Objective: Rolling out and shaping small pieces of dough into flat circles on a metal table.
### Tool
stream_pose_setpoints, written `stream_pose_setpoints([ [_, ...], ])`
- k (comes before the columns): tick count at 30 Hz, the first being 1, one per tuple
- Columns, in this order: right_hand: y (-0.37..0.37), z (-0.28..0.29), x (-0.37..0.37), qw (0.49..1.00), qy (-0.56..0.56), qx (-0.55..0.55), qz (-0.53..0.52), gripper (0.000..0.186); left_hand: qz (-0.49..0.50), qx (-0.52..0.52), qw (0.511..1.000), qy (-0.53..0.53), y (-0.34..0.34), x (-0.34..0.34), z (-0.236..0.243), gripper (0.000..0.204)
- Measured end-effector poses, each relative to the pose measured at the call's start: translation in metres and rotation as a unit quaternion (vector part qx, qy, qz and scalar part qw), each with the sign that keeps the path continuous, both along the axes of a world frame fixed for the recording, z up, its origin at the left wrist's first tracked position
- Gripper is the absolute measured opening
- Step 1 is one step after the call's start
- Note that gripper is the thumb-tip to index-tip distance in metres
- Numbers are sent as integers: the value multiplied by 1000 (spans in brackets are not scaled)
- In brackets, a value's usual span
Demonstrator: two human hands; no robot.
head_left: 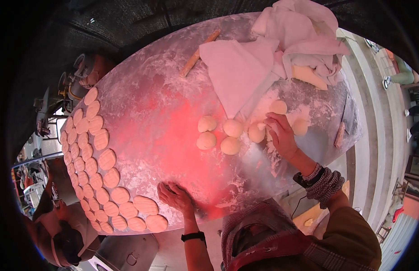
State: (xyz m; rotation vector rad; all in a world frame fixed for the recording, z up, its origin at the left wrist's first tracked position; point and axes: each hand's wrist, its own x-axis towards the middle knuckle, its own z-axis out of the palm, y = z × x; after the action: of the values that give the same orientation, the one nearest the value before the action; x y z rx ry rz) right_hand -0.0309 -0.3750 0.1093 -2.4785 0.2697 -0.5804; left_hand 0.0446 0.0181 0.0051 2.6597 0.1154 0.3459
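Note:
My left hand [175, 196] lies on the floury metal table [150, 104], fingers slightly apart, nothing in it. To its left are rows of flattened, scored dough rounds [111, 178]. My right hand [280, 135] is bent among several smooth dough balls [230, 145], fingertips together on a small pale piece that I cannot clearly make out. A pale cloth [236, 67] lies above the balls, beside a wooden rolling pin [193, 61]. A flat metal blade with a wooden handle [340, 134] rests at the right.
Gas cylinders [89, 74] stand beyond the left edge. Dark shapes and a metal container [132, 248] are at lower left. A yellow board [304, 216] is below the table's right part. At far right are steps [376, 135] and a person's leg [404, 77].

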Motion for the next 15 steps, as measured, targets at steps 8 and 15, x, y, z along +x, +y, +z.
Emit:
stream_pose_setpoints([
  [8, -107, 17, 74, 994, 16, -110, -8, 26, 64, 111, 979, 158, -67, 27, -12, 68],
  [15, -80, -45, 316, 972, 40, -196, 127, 43, -76, 159, 966, 189, -143, 38, -1, 68],
])
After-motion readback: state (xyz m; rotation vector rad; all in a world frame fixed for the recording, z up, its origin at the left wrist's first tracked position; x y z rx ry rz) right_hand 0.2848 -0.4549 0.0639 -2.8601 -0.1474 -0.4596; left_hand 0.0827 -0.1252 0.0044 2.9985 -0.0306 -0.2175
